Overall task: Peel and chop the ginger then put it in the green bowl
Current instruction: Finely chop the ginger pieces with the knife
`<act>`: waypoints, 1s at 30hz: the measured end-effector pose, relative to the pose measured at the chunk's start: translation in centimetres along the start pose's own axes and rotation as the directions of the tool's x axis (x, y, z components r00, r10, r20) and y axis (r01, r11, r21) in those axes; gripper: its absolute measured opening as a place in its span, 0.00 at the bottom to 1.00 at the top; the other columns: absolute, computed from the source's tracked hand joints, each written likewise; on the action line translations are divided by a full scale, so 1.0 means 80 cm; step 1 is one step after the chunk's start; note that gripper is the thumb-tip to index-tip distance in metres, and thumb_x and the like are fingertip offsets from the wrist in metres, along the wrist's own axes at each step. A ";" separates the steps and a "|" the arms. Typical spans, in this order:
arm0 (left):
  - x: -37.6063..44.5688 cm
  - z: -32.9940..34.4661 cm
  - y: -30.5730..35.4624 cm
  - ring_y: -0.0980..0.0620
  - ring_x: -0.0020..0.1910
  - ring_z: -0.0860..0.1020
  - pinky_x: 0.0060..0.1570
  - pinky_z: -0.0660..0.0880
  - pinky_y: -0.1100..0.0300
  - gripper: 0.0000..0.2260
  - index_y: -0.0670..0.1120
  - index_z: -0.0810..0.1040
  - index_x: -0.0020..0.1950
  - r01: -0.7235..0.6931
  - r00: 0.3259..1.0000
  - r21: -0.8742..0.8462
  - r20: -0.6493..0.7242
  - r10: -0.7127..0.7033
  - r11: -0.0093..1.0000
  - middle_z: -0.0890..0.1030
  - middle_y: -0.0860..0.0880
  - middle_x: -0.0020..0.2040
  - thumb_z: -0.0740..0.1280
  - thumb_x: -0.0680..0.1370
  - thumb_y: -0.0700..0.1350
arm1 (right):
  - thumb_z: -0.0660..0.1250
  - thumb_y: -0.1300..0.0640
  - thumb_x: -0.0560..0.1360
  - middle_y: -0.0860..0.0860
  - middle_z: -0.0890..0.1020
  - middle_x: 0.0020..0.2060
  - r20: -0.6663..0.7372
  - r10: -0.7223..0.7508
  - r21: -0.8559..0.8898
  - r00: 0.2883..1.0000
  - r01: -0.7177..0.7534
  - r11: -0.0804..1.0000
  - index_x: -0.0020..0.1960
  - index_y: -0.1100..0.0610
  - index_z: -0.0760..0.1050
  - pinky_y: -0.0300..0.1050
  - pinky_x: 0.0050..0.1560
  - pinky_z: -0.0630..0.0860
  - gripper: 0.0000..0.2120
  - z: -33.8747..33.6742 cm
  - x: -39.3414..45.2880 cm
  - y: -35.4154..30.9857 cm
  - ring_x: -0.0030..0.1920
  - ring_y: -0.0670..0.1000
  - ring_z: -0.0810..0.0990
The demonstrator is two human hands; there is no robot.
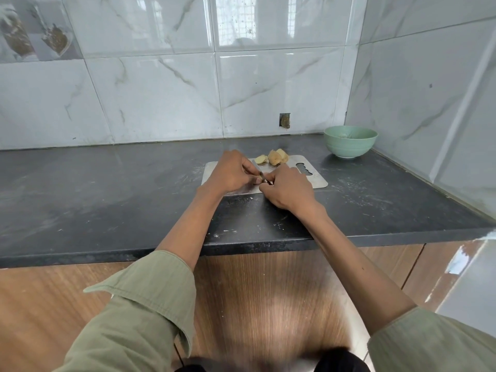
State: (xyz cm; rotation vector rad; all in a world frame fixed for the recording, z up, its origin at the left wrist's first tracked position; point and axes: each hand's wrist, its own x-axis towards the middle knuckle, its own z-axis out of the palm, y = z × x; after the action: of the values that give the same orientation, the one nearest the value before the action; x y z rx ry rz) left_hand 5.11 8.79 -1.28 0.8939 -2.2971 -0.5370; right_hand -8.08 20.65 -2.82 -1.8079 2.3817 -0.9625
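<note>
Ginger pieces, pale yellow, are lying on the steel cutting board.
Left hand and right hand are pinching something small together; the green ceramic bowl is sitting well apart on the dark tabletop.

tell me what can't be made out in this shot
Head view only:
- Knife: just a sliver of blade shows between the left hand and right hand; the handle is hidden.
- What the fingers work on: covered by both hands.
- Green bowl contents: specks inside, too small to identify.
- Ginger on the board: too small to tell peeled from unpeeled.
</note>
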 end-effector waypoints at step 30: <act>-0.001 -0.005 -0.001 0.64 0.35 0.82 0.45 0.81 0.64 0.07 0.44 0.89 0.45 0.023 1.000 -0.016 0.002 -0.023 1.000 0.84 0.60 0.36 0.82 0.68 0.39 | 0.65 0.45 0.76 0.53 0.78 0.41 0.013 0.021 -0.004 1.000 -0.021 1.000 0.47 0.52 0.82 0.47 0.41 0.70 0.12 -0.001 -0.004 -0.012 0.48 0.61 0.80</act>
State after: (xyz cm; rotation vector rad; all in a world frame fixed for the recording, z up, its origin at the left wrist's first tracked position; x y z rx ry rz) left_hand 5.41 8.72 -1.06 0.9134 -2.2836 -0.5659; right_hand -7.17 20.78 -2.43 -1.7812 2.3917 -0.9421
